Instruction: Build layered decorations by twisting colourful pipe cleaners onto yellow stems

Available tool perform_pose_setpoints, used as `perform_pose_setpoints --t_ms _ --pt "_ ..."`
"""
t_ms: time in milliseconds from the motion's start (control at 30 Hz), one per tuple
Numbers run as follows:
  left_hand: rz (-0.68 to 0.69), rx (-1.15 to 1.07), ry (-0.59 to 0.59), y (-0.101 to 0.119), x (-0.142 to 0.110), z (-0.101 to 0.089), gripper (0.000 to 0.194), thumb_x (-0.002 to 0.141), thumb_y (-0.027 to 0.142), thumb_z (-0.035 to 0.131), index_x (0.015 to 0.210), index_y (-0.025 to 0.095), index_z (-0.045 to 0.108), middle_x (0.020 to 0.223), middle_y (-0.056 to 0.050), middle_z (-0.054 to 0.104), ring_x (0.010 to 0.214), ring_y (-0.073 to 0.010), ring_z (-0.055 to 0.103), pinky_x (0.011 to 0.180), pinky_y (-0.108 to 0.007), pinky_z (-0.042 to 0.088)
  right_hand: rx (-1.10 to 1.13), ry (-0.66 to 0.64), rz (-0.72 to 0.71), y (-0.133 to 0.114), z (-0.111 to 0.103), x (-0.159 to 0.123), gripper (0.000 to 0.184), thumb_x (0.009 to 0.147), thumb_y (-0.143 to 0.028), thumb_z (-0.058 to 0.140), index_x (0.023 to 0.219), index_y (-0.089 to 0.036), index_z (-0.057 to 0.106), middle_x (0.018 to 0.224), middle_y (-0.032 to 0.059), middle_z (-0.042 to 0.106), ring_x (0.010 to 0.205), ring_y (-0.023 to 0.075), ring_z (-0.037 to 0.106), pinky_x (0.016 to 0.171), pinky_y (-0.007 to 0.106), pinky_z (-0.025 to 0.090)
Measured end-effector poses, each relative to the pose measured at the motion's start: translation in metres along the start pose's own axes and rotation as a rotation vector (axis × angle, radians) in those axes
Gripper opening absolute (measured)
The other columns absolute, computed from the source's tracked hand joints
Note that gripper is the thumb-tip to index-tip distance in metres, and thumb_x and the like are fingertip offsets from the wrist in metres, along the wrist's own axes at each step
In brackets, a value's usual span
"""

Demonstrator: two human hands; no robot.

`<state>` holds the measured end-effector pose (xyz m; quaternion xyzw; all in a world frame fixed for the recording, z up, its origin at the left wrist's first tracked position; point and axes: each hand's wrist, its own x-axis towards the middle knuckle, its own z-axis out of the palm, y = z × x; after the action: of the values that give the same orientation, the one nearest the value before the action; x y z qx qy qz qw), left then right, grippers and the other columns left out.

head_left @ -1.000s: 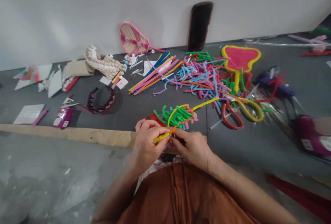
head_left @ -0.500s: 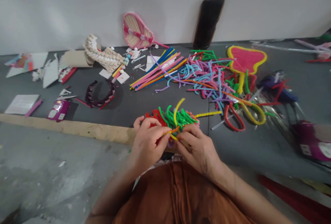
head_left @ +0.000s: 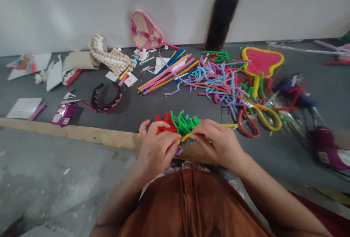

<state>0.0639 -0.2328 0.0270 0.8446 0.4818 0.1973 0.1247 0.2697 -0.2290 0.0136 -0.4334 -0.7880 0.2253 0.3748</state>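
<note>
Both my hands meet over a bundle of short pipe cleaners, red at the left and green at the right, by the table's front edge. A yellow pipe cleaner stretches between my fingertips. My left hand pinches its left end, close to an orange bit. With thumb and forefinger my right hand grips the other end. Below the left fingertips a purple piece shows. A yellow twisted stem sticks out to the right behind my right hand, which hides part of the bundle.
Beyond lie a heap of cut pipe cleaners and a bunch of long ones. A pink and yellow fan shape, a dark headband and a purple pack are around. A phone leans on the wall.
My right hand has moved slightly up and right. The yellow pipe cleaner that stood up loose is now drawn down between both hands. My left hand has barely shifted.
</note>
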Motion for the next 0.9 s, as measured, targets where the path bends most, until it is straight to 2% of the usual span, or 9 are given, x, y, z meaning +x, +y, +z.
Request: perform_pose_setpoints --t_ms 67,133,267,400,500,667,767,833,900 --pt "-0.003 0.018 -0.006 0.0 0.0 -0.001 0.012 0.088 0.022 0.058 0.083 0.025 0.069 0.078 0.002 0.073 0.1 -0.0232 0.057 0.105 -0.052 0.018 0.017 -0.021 0.089 0.003 0.003 0.005 0.015 0.094 -0.027 0.053 0.085 -0.019 0.063 0.076 0.0027 0.064 0.067 0.0127 0.059 0.061 0.022 0.043" --pt "-0.001 0.024 -0.017 0.0 -0.001 -0.001 0.012 0.088 0.022 0.058 0.082 0.025 0.069 0.076 0.002 0.073 0.101 -0.0235 0.058 0.105 -0.053 0.018 0.018 -0.042 0.161 0.005 0.005 0.008 0.016 0.093 -0.029 0.056 0.083 -0.02 0.064 0.076 0.0025 0.065 0.069 0.013 0.06 0.062 0.022 0.042" --pt "0.029 0.03 -0.019 -0.002 -0.002 -0.001 0.014 0.088 0.021 0.057 0.085 0.025 0.069 0.077 0.002 0.074 0.102 -0.0235 0.058 0.105 -0.053 0.017 -0.055 -0.199 0.267 0.009 0.007 0.015 0.015 0.09 -0.029 0.057 0.081 -0.02 0.065 0.076 0.0017 0.066 0.071 0.0137 0.061 0.064 0.023 0.04" --pt "0.043 0.039 -0.014 -0.002 -0.003 0.0 0.013 0.088 0.02 0.058 0.085 0.026 0.069 0.078 0.003 0.074 0.102 -0.023 0.059 0.106 -0.053 0.016 -0.167 -0.375 0.323 0.01 0.009 0.022 0.015 0.088 -0.03 0.057 0.079 -0.022 0.065 0.075 0.0001 0.067 0.069 0.0141 0.06 0.059 0.024 0.032" --pt "0.026 0.046 -0.013 0.0 -0.003 -0.002 0.011 0.087 0.021 0.06 0.083 0.026 0.069 0.077 0.003 0.074 0.098 -0.0223 0.059 0.106 -0.053 0.016 -0.186 -0.432 0.317 0.009 0.009 0.025 0.014 0.088 -0.031 0.058 0.079 -0.023 0.065 0.077 -0.0008 0.068 0.071 0.0143 0.061 0.058 0.024 0.03" --pt "0.02 0.077 -0.08 0.003 -0.001 -0.006 0.012 0.085 0.025 0.063 0.096 0.025 0.068 0.082 0.001 0.072 0.095 -0.022 0.056 0.105 -0.053 0.019 -0.168 -0.43 0.293 0.01 0.012 0.025 0.011 0.089 -0.03 0.059 0.083 -0.023 0.066 0.08 -0.001 0.068 0.072 0.0141 0.061 0.06 0.024 0.031" --pt "0.081 0.127 -0.097 0.002 0.0 -0.006 0.008 0.087 0.028 0.063 0.093 0.028 0.068 0.079 0.004 0.071 0.094 -0.0213 0.055 0.106 -0.053 0.016 -0.134 -0.432 0.259 0.012 0.013 0.024 0.01 0.089 -0.028 0.059 0.086 -0.022 0.067 0.08 0.0003 0.067 0.072 0.0145 0.06 0.061 0.024 0.035" --pt "0.111 0.148 -0.075 0.001 0.0 -0.006 0.008 0.089 0.027 0.062 0.092 0.03 0.068 0.08 0.005 0.071 0.094 -0.0209 0.055 0.106 -0.053 0.015 -0.114 -0.338 0.183 0.012 0.012 0.022 0.011 0.088 -0.026 0.06 0.095 -0.021 0.067 0.089 0.0041 0.067 0.081 0.0174 0.06 0.069 0.027 0.042" --pt "0.096 0.151 -0.057 0.001 0.001 -0.006 0.009 0.089 0.026 0.061 0.093 0.031 0.068 0.085 0.005 0.072 0.094 -0.021 0.054 0.106 -0.053 0.015 -0.127 -0.121 0.101 0.01 0.008 0.017 0.017 0.089 -0.024 0.059 0.104 -0.02 0.066 0.101 0.0088 0.066 0.094 0.0216 0.058 0.08 0.033 0.045"
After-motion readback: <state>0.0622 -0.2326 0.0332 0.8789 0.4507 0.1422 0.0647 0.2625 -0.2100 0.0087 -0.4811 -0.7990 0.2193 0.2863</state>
